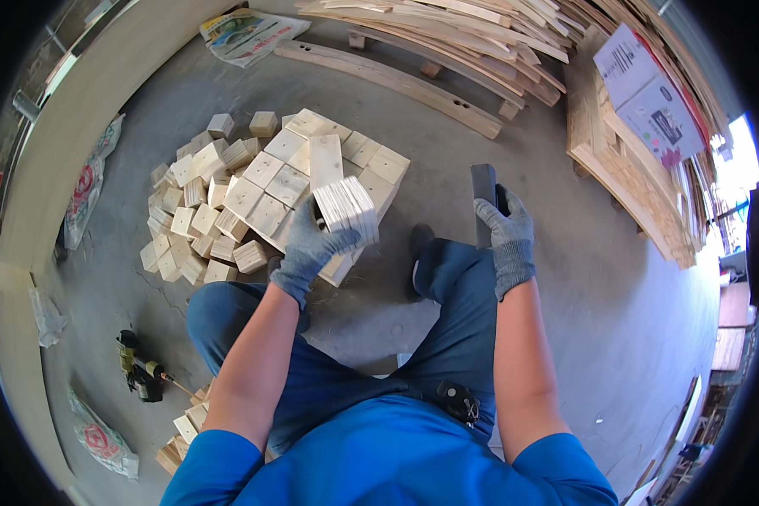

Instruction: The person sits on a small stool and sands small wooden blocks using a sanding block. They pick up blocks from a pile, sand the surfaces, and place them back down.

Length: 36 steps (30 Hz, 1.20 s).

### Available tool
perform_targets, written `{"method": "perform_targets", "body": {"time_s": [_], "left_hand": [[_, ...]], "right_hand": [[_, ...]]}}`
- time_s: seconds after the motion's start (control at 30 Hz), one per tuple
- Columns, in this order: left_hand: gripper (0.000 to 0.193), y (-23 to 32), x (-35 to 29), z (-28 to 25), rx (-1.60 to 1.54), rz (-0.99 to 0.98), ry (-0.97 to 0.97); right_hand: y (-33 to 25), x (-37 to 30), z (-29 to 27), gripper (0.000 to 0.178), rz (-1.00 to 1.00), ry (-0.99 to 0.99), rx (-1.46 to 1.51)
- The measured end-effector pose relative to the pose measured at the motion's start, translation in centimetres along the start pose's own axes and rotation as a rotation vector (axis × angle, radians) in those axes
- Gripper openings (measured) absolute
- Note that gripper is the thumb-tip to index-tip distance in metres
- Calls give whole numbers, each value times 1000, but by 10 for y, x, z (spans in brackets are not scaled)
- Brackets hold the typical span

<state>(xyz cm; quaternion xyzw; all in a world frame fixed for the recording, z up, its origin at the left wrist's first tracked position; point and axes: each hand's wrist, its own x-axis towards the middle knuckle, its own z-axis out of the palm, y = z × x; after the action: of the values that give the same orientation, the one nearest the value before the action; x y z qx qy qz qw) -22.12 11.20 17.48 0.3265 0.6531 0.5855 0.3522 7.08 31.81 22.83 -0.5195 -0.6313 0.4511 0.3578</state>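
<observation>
A pale wooden block [344,207] with a ribbed grain face sits in the gloved left hand [310,246], over the near side of the neatly ranked blocks [285,181]; whether it touches them cannot be told. The left hand's grip is closed around this block. The gloved right hand [508,234], well apart to the right, has its grip closed on a flat dark bar [483,190], held roughly upright in view. Loose blocks [196,221] lie heaped on the concrete floor [599,337] just left of the ranked ones. Nearer the person's left side lies a green and black power tool [141,367]. Farther out, long boards [472,42] are piled at the top, and a white carton [654,101] stands at the upper right.
</observation>
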Motion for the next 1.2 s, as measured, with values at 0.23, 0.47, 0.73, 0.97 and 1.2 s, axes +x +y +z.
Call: {"method": "perform_targets", "body": {"time_s": [0.23,0.47,0.73,0.97,1.2], "left_hand": [[91,-53,-47,69,255,-56,-239],[99,-104,-40,130,788,-303,-328],[97,-177,26,197,904,-568,-371],[109,-216,110,227,1027,-556,-219],[108,-270,138,234,1019,-314,3]], "right_hand": [[-19,10,-22,69,-34,-20,101],[-3,19,-39,73,67,-69,135],[6,24,-76,75,265,39,493],[-3,30,-72,93,404,102,494],[-5,31,-64,102,480,194,394]]}}
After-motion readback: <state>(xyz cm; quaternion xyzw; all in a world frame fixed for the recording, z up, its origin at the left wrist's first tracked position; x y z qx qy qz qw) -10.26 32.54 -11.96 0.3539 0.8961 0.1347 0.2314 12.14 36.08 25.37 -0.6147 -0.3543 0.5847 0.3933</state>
